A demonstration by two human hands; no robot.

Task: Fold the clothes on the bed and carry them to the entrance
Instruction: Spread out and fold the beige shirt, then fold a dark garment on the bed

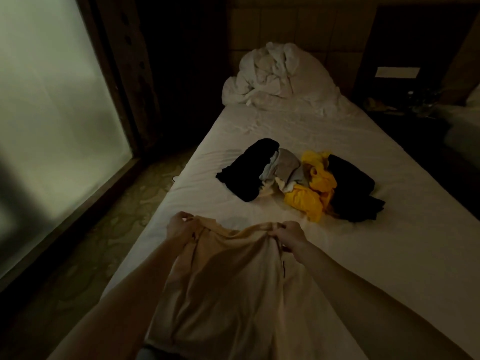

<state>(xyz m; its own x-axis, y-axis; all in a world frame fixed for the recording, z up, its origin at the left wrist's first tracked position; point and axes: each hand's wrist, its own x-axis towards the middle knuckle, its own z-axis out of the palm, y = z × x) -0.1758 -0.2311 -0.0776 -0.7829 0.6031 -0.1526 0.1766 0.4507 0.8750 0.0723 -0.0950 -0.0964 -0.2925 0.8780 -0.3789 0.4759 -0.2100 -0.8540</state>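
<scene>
Hands, two of them, held one beige garment (228, 281) over the near end of the bed (389, 255): left hand (179, 227) and right hand (288, 233) each pinched its top edge. Beyond lay two black garments (246, 170) (353, 188), one yellow garment (314, 185), one grey garment (285, 165) and one crumpled white duvet (278, 76) by the headboard in the dim room.

Lighting: dim overall, warm-grey cast. Source: frosted window (52, 120) at 9 o'clock, giving pale diffuse light without hard glare. Brightest surfaces: sheet (324, 141) and crumpled duvet (280, 74) at 12 o'clock. Darkest: headboard wall (415, 35) at 1 o'clock and the floor (85, 255) at 8 o'clock, detail nearly lost. Shadows: soft, under the clothes pile (301, 178) and in folds of the beige garment (228, 281). Black items show no texture. Blur: smeared at 9 o'clock edge. Distortion: wide-angle bowing of window frame and bed edges. Grain: mild softness throughout.
</scene>
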